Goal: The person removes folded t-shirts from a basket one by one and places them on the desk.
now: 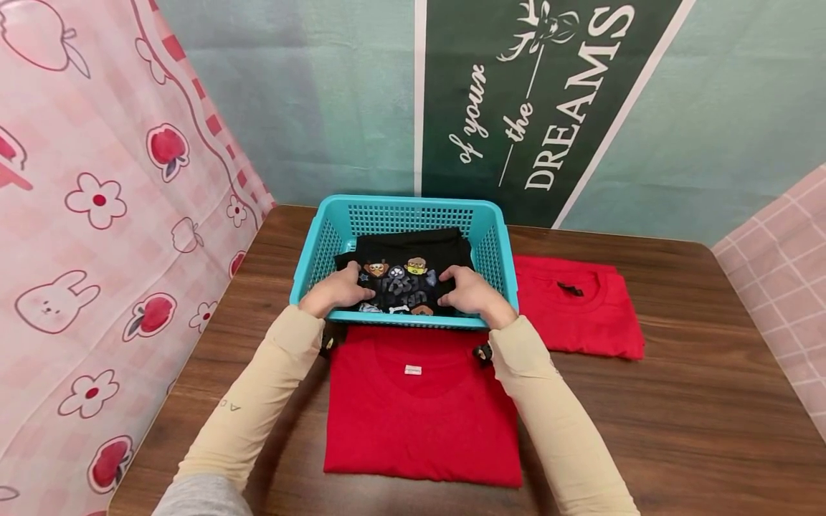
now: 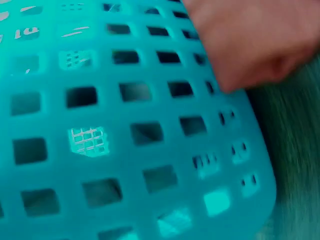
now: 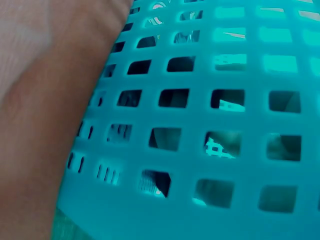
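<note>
A folded black T-shirt (image 1: 413, 247) with cartoon animal prints lies inside a turquoise plastic basket (image 1: 413, 203). Over the basket's near left part reaches my left hand (image 1: 337, 289), thumb and forefinger resting on the shirt's left side. Opposite it, my right hand (image 1: 473, 291) touches the shirt's right side, thumb and forefinger spread apart. The other fingers of both hands are largely hidden. Both wrist views are filled by the perforated basket wall (image 2: 105, 115), with part of the left hand (image 2: 250, 40) at upper right and the right wrist (image 3: 55, 110) along the left.
A folded red T-shirt (image 1: 419, 423) lies on the wooden table (image 1: 697, 401) in front of the basket, between the forearms. Another folded red T-shirt (image 1: 581, 315) is right of the basket. A green printed curtain (image 1: 348, 107) hangs behind, a pink one (image 1: 122, 265) at left.
</note>
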Demonstrator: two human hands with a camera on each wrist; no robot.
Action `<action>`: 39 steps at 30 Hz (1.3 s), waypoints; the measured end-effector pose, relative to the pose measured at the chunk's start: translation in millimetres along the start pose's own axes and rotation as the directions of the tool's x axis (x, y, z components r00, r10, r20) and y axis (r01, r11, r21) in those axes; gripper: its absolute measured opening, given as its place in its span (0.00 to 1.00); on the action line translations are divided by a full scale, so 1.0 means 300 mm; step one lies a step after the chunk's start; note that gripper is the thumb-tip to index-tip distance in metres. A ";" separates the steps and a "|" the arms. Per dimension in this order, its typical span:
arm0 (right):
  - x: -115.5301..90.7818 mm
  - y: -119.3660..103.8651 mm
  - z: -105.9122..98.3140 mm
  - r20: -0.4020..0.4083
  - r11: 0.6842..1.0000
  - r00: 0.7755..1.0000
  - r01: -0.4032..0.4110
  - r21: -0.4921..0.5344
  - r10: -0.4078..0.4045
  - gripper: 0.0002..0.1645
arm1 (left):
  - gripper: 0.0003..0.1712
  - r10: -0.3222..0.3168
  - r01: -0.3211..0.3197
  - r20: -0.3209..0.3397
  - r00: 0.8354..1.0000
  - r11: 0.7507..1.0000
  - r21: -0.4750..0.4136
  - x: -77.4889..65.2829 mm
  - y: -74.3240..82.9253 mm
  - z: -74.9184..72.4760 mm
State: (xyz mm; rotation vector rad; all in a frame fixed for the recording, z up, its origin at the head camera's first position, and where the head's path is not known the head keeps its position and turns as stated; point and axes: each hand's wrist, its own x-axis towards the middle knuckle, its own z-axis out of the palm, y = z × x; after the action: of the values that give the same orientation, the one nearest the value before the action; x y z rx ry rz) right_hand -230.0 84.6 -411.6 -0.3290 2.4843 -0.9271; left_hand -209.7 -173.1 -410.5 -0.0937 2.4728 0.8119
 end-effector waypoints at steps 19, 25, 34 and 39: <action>0.004 0.004 -0.003 0.026 0.997 1.000 -0.014 0.081 0.012 0.29 | 0.37 0.148 -0.125 0.044 0.988 0.936 -0.329 -0.002 -0.001 -0.019; 0.008 0.009 0.001 0.018 0.992 1.000 -0.007 0.124 0.005 0.26 | 0.34 0.203 -0.175 0.067 0.977 0.940 -0.293 0.001 -0.001 -0.020; 0.011 0.002 -0.001 -0.048 0.990 0.998 -0.034 0.140 0.042 0.27 | 0.31 0.281 -0.253 0.089 0.956 0.937 -0.242 0.007 -0.009 -0.024; 0.009 -0.001 -0.003 -0.040 0.992 0.999 -0.002 0.129 0.007 0.26 | 0.23 0.245 -0.231 0.040 0.969 0.949 -0.215 0.011 -0.007 -0.019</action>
State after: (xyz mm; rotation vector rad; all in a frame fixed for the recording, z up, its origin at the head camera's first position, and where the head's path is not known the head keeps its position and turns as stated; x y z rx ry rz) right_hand -232.7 83.8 -411.6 -0.2640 2.4451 -1.0970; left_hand -214.7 -177.8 -409.5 0.1590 2.3576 1.1584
